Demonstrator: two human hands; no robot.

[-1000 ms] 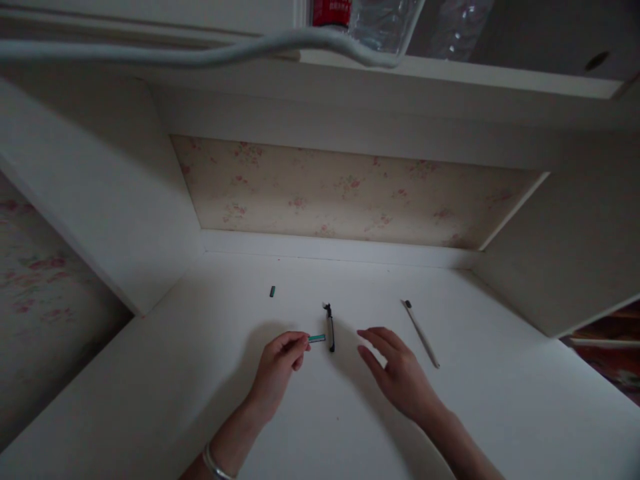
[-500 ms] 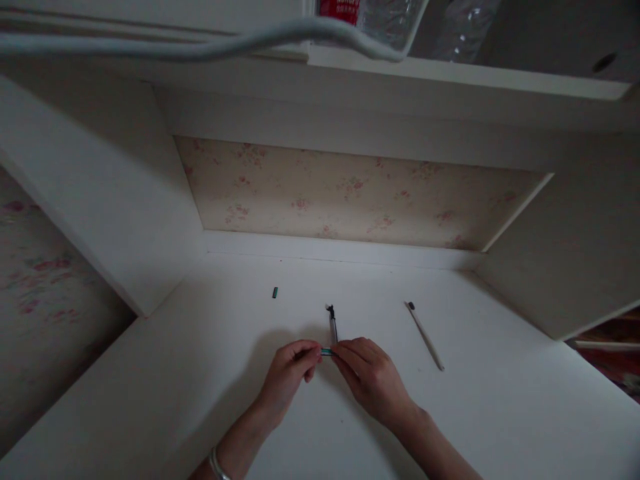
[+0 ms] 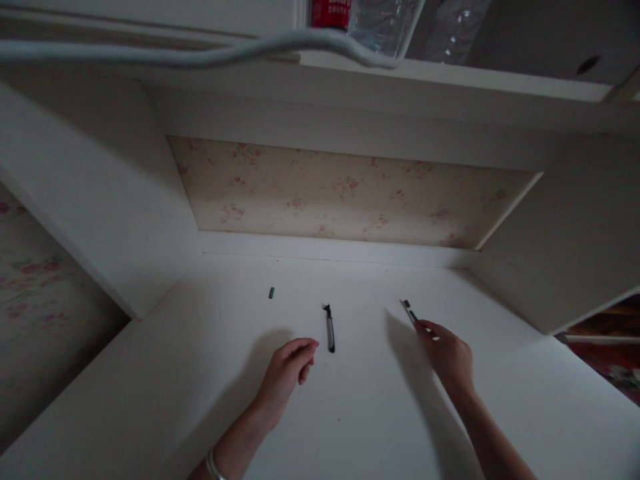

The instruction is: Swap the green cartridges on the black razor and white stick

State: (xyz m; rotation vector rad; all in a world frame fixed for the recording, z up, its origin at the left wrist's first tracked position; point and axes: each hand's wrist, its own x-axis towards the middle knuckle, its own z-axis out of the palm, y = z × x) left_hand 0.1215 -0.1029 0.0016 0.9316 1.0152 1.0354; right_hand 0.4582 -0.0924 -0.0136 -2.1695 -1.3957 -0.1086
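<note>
Closed in a loose pinch, my left hand (image 3: 287, 373) hovers above the white desk (image 3: 320, 433) with nothing visible in its fingertips. Just beyond it lies a black and grey razor handle (image 3: 330, 330). My right hand (image 3: 447, 357) is over at the toothbrush (image 3: 407, 305), whose dark-bristled head shows while most of its handle is hidden. Pinched at the right fingertips is a small green and dark strip, seemingly a razor cartridge (image 3: 413, 315). I cannot tell whether it touches the toothbrush. A similar black-and-green razor cartridge (image 3: 271, 293) rests farther back at the left.
White side panels (image 3: 100, 200) and a floral-papered back wall (image 3: 325, 193) enclose the desk. Above hangs a shelf (image 3: 500, 83) with clear plastic bottles (image 3: 383, 27) and a red-labelled item (image 3: 331, 13). A pale cable (image 3: 200, 57) crosses in front.
My right hand has left my left hand and moved right to the toothbrush, carrying the green strip. The razor handle is now uncovered. My left hand has stayed nearly in place.
</note>
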